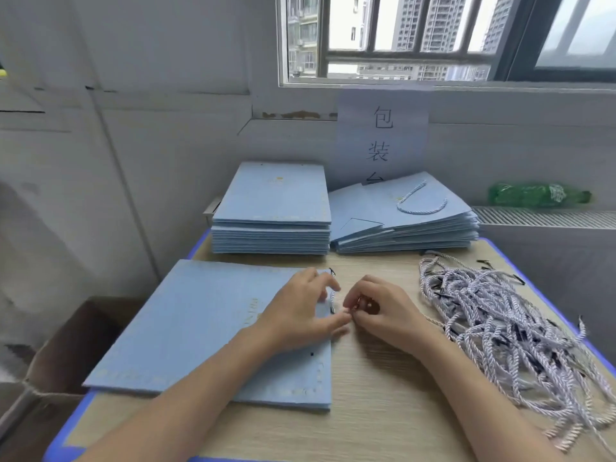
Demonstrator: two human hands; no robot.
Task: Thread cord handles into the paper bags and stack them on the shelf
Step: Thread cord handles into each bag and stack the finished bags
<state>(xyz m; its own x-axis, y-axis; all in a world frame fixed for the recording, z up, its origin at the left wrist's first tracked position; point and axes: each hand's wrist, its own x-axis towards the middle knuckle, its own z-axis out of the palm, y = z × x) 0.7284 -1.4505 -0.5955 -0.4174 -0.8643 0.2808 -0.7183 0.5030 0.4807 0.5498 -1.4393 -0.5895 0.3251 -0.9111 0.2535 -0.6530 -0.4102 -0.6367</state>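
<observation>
A flat light-blue paper bag lies on the table in front of me, its top edge to the right. My left hand rests on that edge and pinches a short white cord with a dark tip that runs along the bag's holes. My right hand sits just right of the bag, fingers curled, pinching the cord's end where both hands meet. A heap of twisted white cords lies on the right of the table.
A neat stack of blue bags stands at the back, beside a fanned stack with a cord handle on top. A green bottle lies on the radiator ledge. A cardboard box stands left of the table.
</observation>
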